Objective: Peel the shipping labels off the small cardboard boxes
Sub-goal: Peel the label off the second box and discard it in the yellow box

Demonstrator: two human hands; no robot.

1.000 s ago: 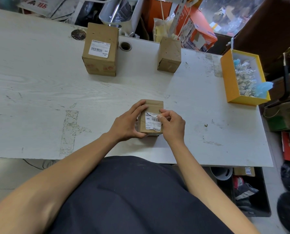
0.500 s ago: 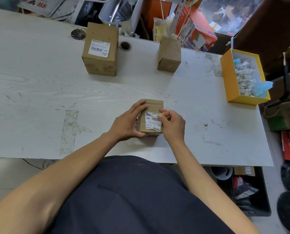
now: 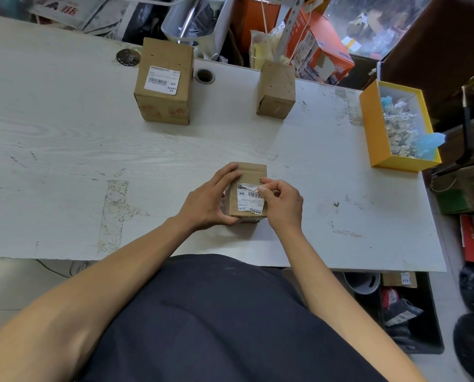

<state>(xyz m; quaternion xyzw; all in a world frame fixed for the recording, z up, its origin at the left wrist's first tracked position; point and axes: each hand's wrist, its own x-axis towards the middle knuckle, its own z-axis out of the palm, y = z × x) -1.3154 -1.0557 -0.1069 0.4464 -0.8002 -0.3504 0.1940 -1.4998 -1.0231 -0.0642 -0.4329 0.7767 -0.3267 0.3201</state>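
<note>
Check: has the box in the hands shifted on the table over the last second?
No. The held box sits the same way relative to the worn patch on the table; only the right hand works the label.

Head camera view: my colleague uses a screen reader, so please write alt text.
Left hand steadies a small cardboard box on a white table while right hand peels its shipping label.
</note>
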